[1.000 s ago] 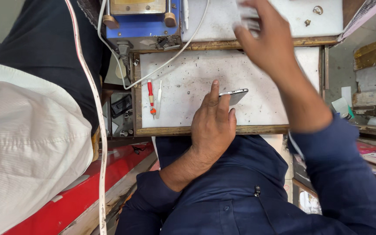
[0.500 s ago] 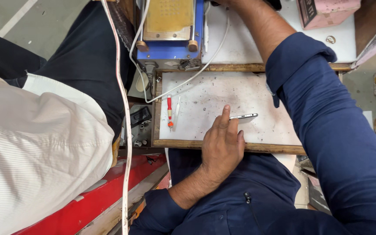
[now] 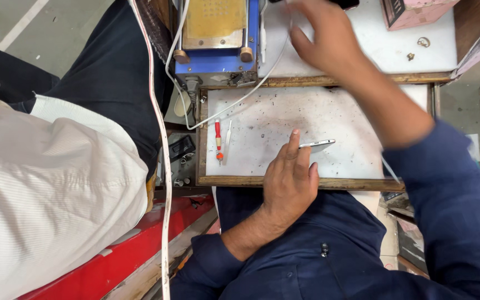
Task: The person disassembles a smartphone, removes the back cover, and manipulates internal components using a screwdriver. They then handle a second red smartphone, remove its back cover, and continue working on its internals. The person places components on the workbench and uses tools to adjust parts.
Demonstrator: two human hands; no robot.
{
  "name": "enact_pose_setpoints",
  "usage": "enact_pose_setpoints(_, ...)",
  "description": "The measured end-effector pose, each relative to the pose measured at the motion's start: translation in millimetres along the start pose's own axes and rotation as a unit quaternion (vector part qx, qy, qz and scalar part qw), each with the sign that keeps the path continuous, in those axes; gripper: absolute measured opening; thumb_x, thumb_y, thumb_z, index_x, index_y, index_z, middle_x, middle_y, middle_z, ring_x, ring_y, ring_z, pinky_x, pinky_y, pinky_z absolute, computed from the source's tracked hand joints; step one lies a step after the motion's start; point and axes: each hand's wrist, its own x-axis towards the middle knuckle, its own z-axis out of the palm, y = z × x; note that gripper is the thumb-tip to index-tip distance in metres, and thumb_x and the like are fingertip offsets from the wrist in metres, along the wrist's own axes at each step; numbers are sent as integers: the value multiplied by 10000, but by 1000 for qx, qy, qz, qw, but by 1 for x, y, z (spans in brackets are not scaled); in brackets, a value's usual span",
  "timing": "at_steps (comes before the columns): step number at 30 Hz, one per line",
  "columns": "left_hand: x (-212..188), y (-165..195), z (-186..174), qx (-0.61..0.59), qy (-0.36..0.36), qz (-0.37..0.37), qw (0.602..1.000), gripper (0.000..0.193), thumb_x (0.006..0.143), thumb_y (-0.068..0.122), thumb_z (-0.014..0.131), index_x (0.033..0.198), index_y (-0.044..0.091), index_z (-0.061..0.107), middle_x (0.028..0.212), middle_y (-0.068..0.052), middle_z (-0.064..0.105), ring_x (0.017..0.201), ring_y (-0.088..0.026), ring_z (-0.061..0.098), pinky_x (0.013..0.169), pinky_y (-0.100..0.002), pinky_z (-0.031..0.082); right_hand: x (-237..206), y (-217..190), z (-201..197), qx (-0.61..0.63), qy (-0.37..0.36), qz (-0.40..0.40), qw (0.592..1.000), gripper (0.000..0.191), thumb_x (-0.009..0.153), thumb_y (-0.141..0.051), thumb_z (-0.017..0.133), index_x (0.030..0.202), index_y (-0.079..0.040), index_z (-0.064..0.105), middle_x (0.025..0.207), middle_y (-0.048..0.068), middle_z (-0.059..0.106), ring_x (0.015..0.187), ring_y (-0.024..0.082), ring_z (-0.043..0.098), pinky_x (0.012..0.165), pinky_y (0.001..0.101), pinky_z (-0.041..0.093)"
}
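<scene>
My left hand point(image 3: 289, 186) rests on the white, speckled work board point(image 3: 262, 119) near its wooden front edge. Its fingers hold a thin silver phone point(image 3: 318, 144), which stands on its edge so that only the side shows. My right hand point(image 3: 329, 41) is raised over the white surface behind the board, blurred by motion, next to a white cable point(image 3: 240, 100). Its fingertips reach a dark object point(image 3: 343, 3) at the top edge of the view. Whether the right hand grips anything is unclear.
A blue machine with a brass-coloured top plate point(image 3: 213, 33) stands at the back left of the board. A red screwdriver point(image 3: 218, 139) and a thin white tool point(image 3: 227, 136) lie at the board's left. A pink box point(image 3: 412, 11) is at the back right. A person in a white shirt point(image 3: 40, 194) stands close on the left.
The phone has gone from lying nearly flat under my left hand to standing on its edge. My right arm stretched far back, and the hand is now back in view.
</scene>
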Motion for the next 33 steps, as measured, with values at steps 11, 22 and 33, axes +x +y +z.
enact_pose_setpoints(11, 4, -4, 17, -10, 31, 0, 999, 526, 923, 89, 743, 1329, -13, 424, 1454, -307, 554, 1039, -388, 723, 812, -423, 600, -165, -143, -40, 40, -5, 204, 978, 366, 885, 11, 653, 1246, -49, 666, 1391, 160, 646, 1200, 338, 679, 990, 400, 574)
enact_pose_setpoints(22, -1, -9, 32, -22, -5, -28, 999, 547, 983, 99, 698, 1372, -78, 355, 1448, -303, 566, 980, -343, 742, 791, -407, 624, -175, -139, -37, 11, -16, 205, 979, 295, 927, 32, 593, 1221, 15, 594, 1492, 250, 550, 1384, 392, 574, 1085, 432, 552)
enact_pose_setpoints(33, -37, -10, 55, -313, -38, -129, 940, 569, 1065, 44, 530, 1504, -53, 182, 1624, -406, 281, 1497, -492, 430, 1240, -529, 418, -173, -144, -42, -14, -57, 216, 975, 360, 870, 36, 595, 1225, 15, 541, 1520, 284, 503, 1409, 442, 538, 1094, 469, 538)
